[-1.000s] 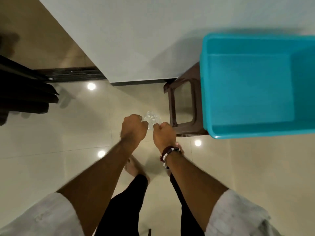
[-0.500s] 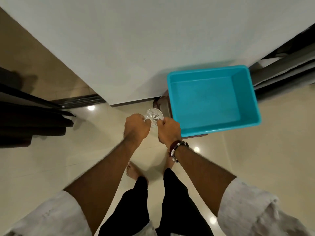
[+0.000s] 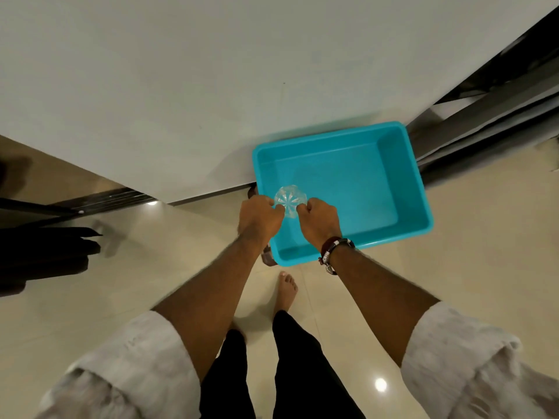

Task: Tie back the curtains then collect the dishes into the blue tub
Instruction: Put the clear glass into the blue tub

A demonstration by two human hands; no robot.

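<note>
Dark furniture [image 3: 42, 252] sits at far left on the glossy beige floor [image 3: 136, 282], beside a black track running under a white wall [image 3: 181, 86]. At centre, the left hand [image 3: 260, 217] reaches forward from a rolled white sleeve [image 3: 136, 367], knuckles up, its fingers curled in a closed grip that pinches the left rim of a small clear glass dish [image 3: 290, 201]. The dish, cut with a star pattern, is held level between both hands, above the near-left part of the blue tub [image 3: 402, 189] and not resting on its bottom. The right hand [image 3: 319, 220], a beaded bracelet [image 3: 332, 252] at its wrist, mirrors the pose, its curled fingers gripping the dish's right rim. The tub, a rectangular plastic bin, shows nothing on its visible bottom; it rests on a brown stool [image 3: 268, 257], of which only corners show at the tub's left edge, against the wall. One bare foot [image 3: 286, 290] stands just below the tub. Dark metal rails [image 3: 484, 122] run diagonally at upper right.
</note>
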